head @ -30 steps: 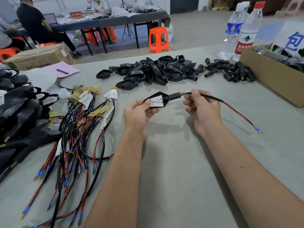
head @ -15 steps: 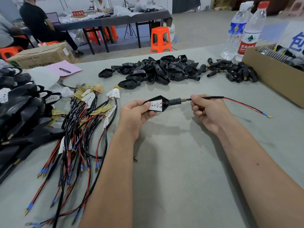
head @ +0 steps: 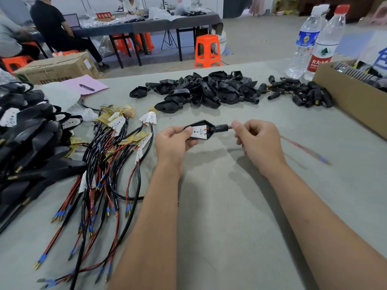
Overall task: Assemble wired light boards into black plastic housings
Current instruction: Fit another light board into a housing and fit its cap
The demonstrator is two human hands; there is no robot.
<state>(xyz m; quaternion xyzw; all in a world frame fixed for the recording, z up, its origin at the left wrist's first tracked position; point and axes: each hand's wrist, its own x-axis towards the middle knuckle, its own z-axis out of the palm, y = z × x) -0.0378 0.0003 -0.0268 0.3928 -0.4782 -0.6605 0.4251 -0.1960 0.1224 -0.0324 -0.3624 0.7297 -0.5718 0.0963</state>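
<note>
fingers (head: 189,130) pinch housing (head: 200,130); bottle (head: 320,45) reads 农夫山泉.

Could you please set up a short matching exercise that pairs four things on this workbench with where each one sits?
Things:
1. pile of empty black housings
2. bundle of wired light boards
3. two water bottles
4. housing with a white board in it

Places:
A. on the table to the left of the left hand
B. standing at the far right, beside the cardboard box
C. held in the left hand
D. heaped at the far middle of the table

Pairs: 1-D, 2-A, 3-B, 4-C
</note>
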